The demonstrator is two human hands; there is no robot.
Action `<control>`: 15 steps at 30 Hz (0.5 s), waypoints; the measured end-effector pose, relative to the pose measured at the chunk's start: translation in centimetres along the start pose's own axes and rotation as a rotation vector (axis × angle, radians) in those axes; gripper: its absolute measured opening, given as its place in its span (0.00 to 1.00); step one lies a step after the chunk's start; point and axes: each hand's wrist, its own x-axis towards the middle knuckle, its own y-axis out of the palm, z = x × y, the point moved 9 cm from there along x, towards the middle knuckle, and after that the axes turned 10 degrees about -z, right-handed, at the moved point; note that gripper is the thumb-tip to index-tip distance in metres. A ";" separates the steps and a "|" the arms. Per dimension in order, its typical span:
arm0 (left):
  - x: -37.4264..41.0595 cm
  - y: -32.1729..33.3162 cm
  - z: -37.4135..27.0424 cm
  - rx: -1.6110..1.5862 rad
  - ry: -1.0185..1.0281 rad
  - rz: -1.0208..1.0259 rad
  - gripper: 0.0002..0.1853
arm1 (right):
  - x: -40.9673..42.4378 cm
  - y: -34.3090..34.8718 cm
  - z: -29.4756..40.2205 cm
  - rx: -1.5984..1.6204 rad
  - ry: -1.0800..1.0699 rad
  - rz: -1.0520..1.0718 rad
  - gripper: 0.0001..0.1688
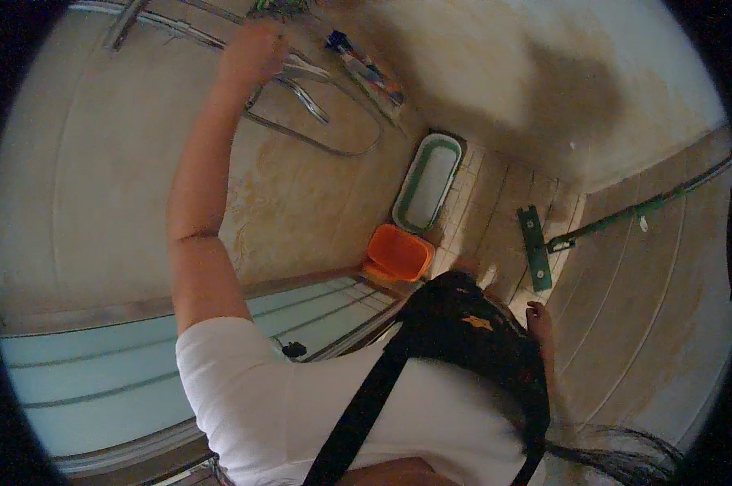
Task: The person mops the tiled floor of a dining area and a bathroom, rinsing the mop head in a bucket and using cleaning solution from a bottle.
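Note:
My left hand (255, 51) is raised at the chrome shower fittings on the tiled wall, its fingers bent. Dark green tufts (281, 7) show just beyond it at the picture's top; whether the hand grips them or a fitting is unclear. Close under the hand are a chrome shower part (305, 68), a curved chrome spout (308, 100) and a looping shower hose (342, 152). My right hand (537, 319) hangs low by my side, fingers loosely bent, with nothing visible in it. Near it stands a green flat mop head (535, 249).
The mop's green pole (639, 209) leans on the right wall. On the floor along the left wall are a white-and-green basin (428, 182) and an orange basin (400, 252). Tubes or packets (366, 67) sit in the corner. A striped glass panel (99, 364) lies left. I wear a dark apron (475, 346).

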 end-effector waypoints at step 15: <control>-4.4 6.4 -4.1 -0.039 0.070 0.153 0.14 | 2.5 1.7 -0.2 -0.046 -0.185 0.086 0.17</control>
